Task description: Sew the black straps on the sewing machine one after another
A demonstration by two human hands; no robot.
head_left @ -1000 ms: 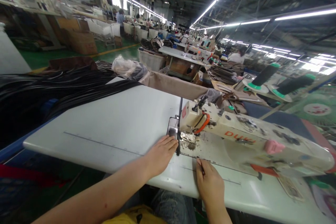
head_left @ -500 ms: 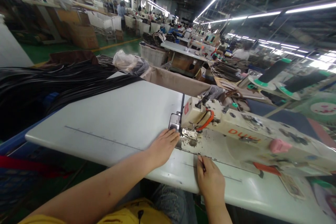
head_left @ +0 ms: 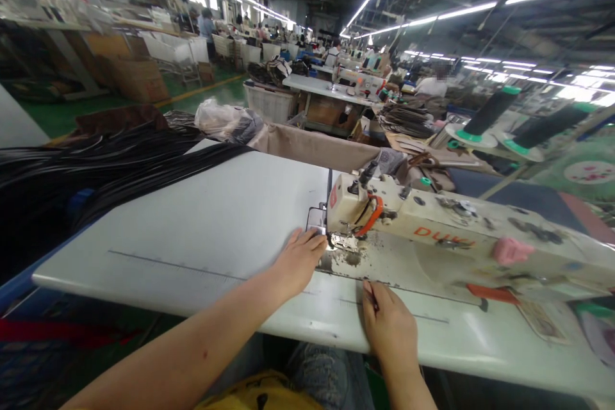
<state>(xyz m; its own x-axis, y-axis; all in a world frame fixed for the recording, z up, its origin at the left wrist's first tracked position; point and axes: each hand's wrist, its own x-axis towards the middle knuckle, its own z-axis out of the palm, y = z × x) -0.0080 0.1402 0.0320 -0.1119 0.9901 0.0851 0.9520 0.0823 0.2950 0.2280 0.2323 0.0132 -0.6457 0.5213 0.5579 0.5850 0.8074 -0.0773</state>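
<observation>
The head of a cream sewing machine with orange lettering reaches in from the right over a pale table. My left hand lies flat, fingers stretched out, with its tips beside the metal plate at the needle area. Behind the machine's needle end, a narrow black strip runs toward the far table edge. My right hand is curled closed on the table front, right of the left hand. A small dark item shows between its thumb and fingers, too hidden to name.
Many long black strips hang over the table's left end. A fabric-lined bin stands behind the table. Dark thread cones rise at the right, and a pink lump sits on the machine. Other people work farther back.
The camera view has shifted slightly, moving the machine a little left in the picture. Both hands keep nearly the same places and poses at the machine.
</observation>
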